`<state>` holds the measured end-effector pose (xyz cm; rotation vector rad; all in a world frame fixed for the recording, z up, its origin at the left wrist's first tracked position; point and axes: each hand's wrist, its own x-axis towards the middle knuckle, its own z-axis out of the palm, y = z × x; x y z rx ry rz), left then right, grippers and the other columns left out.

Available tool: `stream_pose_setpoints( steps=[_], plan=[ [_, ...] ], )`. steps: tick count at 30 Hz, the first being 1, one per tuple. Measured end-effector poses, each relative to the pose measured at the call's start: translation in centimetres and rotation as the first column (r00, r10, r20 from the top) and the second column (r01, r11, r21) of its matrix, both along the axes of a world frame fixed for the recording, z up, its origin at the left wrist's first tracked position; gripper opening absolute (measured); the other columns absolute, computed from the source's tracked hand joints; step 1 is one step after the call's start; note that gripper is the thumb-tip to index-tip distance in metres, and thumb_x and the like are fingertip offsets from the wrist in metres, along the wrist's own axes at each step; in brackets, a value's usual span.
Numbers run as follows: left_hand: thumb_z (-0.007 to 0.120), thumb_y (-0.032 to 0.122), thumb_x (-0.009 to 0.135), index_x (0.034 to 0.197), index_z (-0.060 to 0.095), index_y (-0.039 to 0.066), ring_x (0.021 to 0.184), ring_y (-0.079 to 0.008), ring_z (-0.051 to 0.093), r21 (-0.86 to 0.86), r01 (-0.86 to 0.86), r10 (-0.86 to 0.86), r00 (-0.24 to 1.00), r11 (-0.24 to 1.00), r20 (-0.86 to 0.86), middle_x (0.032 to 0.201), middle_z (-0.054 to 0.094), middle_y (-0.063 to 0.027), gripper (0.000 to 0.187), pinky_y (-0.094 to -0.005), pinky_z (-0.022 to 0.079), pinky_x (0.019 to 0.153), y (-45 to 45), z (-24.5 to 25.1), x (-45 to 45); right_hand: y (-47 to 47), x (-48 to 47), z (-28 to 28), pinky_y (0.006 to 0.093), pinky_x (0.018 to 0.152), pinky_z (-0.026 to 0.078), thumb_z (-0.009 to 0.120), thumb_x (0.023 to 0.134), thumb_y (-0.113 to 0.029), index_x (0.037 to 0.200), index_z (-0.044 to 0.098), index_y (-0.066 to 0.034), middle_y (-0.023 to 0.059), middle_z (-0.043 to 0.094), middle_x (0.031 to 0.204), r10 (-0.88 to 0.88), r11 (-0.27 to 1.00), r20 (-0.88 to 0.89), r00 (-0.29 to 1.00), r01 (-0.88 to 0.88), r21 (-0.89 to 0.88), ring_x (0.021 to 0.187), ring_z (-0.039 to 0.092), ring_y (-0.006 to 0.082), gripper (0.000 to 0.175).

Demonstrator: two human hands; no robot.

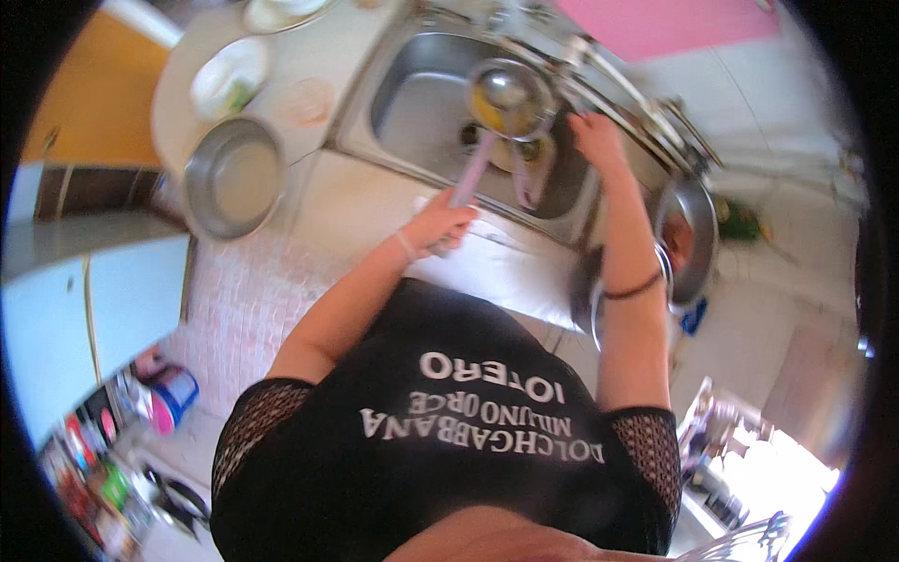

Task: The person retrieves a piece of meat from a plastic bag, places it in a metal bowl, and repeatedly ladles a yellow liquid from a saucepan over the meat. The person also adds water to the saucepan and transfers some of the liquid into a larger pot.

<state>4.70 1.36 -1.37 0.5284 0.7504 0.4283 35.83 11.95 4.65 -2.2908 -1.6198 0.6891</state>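
Observation:
My left hand (439, 228) is closed around the pale pink handle of a small metal pan (511, 98), which I hold over the right part of a stainless steel sink (414, 105). Something yellow shows at the pan's side. Below it in the sink lies another vessel with a pinkish handle (523, 184), partly hidden by the pan. At the sink's back right edge is my right hand (593, 137), near the faucet pipes (577, 56); blur hides whether its fingers grip anything.
A large metal pot (235, 179) and a white plate with something green (228, 81) stand on the counter at left. Right of my right forearm is a metal basin (692, 246) with reddish contents. A pink sheet (667, 24) lies beyond the pipes.

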Motion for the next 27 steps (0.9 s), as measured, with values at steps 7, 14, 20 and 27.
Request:
stream_pose_setpoints(
  steps=[7, 14, 20, 27],
  plan=[
    [0.064, 0.012, 0.085, 0.107, 0.042, 0.009, 0.047, -0.0047, 0.035, -0.061, -0.023, 0.029, 0.995, 0.998, 0.098, 0.063, 0.041, 0.0014, 0.032, -0.0230, 0.029, 0.037, -0.6, 0.0, 0.4, -0.7, 0.8, 0.1, 0.0351, 0.057, 0.044, 0.057, 0.092, -0.036, 0.084, 0.065, 0.0019, 0.0110, 0.060, 0.064, 0.031, 0.998, 0.016, 0.999, -0.032, 0.056, 0.056, 0.057, 0.0194, 0.040],
    [0.063, 0.010, 0.085, 0.110, 0.041, 0.007, 0.045, -0.0062, 0.034, -0.056, -0.055, 0.060, 0.994, 0.997, 0.090, 0.062, 0.040, 0.0006, 0.033, -0.0237, 0.030, 0.037, -1.2, -0.6, -0.3, -0.8, -2.1, -0.8, 0.0477, 0.073, 0.047, 0.052, 0.093, -0.040, 0.084, 0.062, 0.0030, 0.0228, 0.065, 0.079, 0.085, 0.974, 0.462, 0.883, -0.171, 0.147, 0.079, 0.063, 0.0417, 0.045],
    [0.063, 0.010, 0.085, 0.111, 0.041, 0.006, 0.045, -0.0065, 0.036, -0.026, -0.079, 0.080, 0.995, 0.997, 0.058, 0.063, 0.040, 0.0008, 0.035, -0.0243, 0.031, 0.037, -2.4, -0.1, -2.6, -1.6, -4.7, -0.6, 0.0432, 0.069, 0.050, 0.051, 0.092, -0.045, 0.089, 0.063, 0.0032, 0.0175, 0.065, 0.077, -0.097, 0.989, -0.048, 0.994, 0.102, 0.103, 0.077, 0.066, 0.0327, 0.049],
    [0.064, 0.009, 0.084, 0.110, 0.043, 0.006, 0.043, -0.0058, 0.036, -0.007, -0.127, 0.127, 0.992, 0.992, -0.018, 0.062, 0.042, 0.0008, 0.033, -0.0237, 0.032, 0.035, -4.3, 0.9, -5.5, -11.6, -15.8, -1.2, 0.0298, 0.055, 0.049, 0.051, 0.095, -0.039, 0.114, 0.055, -0.0016, 0.0107, 0.063, 0.086, -0.553, 0.831, -0.771, 0.316, 0.143, -0.537, 0.065, 0.061, 0.0179, 0.042]
  ],
)
